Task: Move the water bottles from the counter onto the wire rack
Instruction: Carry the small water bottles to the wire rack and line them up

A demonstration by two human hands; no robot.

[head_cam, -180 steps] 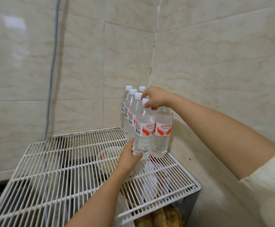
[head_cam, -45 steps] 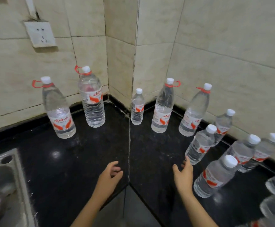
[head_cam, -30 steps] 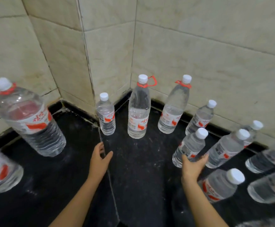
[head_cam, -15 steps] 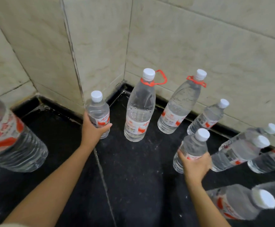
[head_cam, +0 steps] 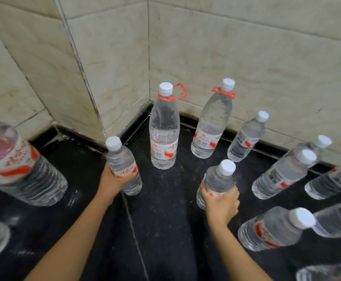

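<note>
Each of my hands holds one small clear water bottle with a white cap and a red-and-white label, above the black counter (head_cam: 161,220). My left hand (head_cam: 110,182) grips a small bottle (head_cam: 123,163) round its lower half, tilted a little to the left. My right hand (head_cam: 221,203) grips another small bottle (head_cam: 218,180) round its label. Two tall bottles with red carry rings (head_cam: 164,130) (head_cam: 213,122) stand in the corner behind them. The wire rack is out of view.
Several more small bottles stand along the right wall, such as one at the back (head_cam: 246,136) and one near my right wrist (head_cam: 277,228). A large bottle (head_cam: 17,165) stands at the left. Tiled walls close the corner.
Since half a second ago both hands have drawn their small bottles toward me, away from the corner and the row. Earlier my hands were empty and reaching in.
</note>
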